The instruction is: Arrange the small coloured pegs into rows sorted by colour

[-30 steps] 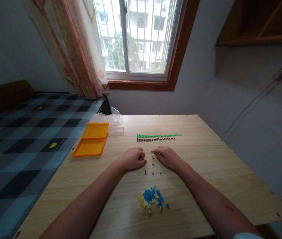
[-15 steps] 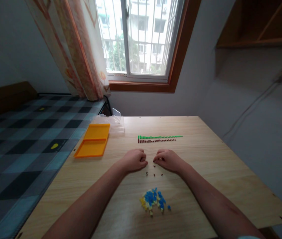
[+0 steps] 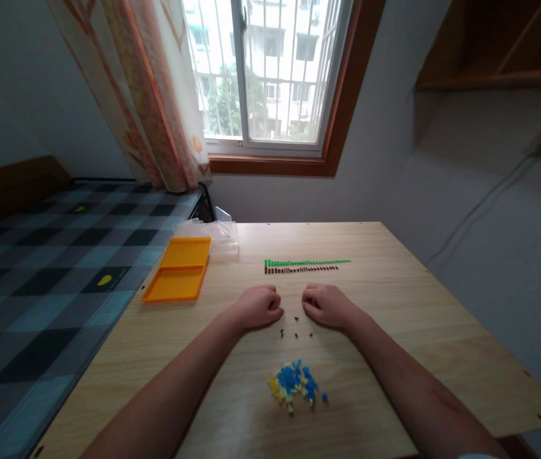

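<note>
The left hand (image 3: 259, 306) and right hand (image 3: 326, 305) curl on the table (image 3: 418, 306), whether holding anything I can't tell, just beyond loose brown pieces (image 3: 296, 335) probably spread apart for easy pinching.

The tabletop (image 3: 394, 363) is pale-grained wood, smooth with a soft sheen. The orange tray (image 3: 174, 284) is smooth, opaque plastic; the clear boxes (image 3: 220, 240) are glossy, transparent plastic. The brown pieces (image 3: 296, 318) and blue pieces (image 3: 290, 378) appear plastic. The curtain (image 3: 146, 95) and bed cover (image 3: 74, 268) are matt cloth.
</note>
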Motion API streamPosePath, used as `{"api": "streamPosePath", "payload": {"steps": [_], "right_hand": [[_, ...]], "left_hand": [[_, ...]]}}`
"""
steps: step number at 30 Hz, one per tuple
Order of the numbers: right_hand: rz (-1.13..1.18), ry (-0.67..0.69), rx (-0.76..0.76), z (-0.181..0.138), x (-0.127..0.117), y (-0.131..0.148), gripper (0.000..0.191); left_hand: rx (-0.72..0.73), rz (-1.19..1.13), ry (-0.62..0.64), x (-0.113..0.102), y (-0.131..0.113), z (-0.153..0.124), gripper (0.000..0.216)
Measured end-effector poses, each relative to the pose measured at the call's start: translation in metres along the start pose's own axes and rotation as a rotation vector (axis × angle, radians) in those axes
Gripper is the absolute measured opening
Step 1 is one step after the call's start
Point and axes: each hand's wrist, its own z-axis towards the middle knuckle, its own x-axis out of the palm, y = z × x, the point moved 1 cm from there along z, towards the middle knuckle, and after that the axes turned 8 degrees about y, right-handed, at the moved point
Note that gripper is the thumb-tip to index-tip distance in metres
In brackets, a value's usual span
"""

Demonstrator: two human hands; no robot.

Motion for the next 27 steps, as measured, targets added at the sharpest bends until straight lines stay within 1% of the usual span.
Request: {"api": "streamPosePath", "payload": {"steps": [4, 7, 10, 14, 16, 18, 22, 27], "right_hand": [[-0.088, 0.010, 0.023, -0.001, -0.002, 0.000, 0.019], [-0.101, -0.005, 0.053, -0.001, -0.002, -0.004, 0.019], [-0.028, -0.034, 0.074, 0.000, -0.002, -0.012, 0.017], [0.104, -0.131, 0.088, -0.002, -0.005, -0.028, 0.015], [0.128, -0.170, 0.101, -0.005, -0.008, -0.035, 0.014], [0.134, -0.178, 0.098, -0.007, -0.010, -0.039, 0.013], [0.145, -0.177, 0.070, -0.006, -0.008, -0.036, 0.012], [0.129, -0.200, 0.097, 0.001, 0.003, -0.031, 0.017]], "left_hand": [[0.009, 0.005, 0.004, 0.000, 0.000, 0.001, 0.024], [0.009, 0.005, 0.000, 0.000, 0.000, 0.001, 0.024], [0.016, -0.004, -0.005, 0.000, 0.000, 0.000, 0.024], [0.021, -0.013, -0.003, 0.000, 0.000, 0.000, 0.025], [0.021, -0.010, -0.002, 0.000, 0.000, 0.000, 0.024], [0.017, -0.003, -0.002, 0.000, 0.000, 0.000, 0.024], [0.004, 0.001, -0.001, 0.000, -0.001, -0.001, 0.024], [0.001, -0.008, -0.008, -0.001, -0.002, -0.001, 0.024]]}}
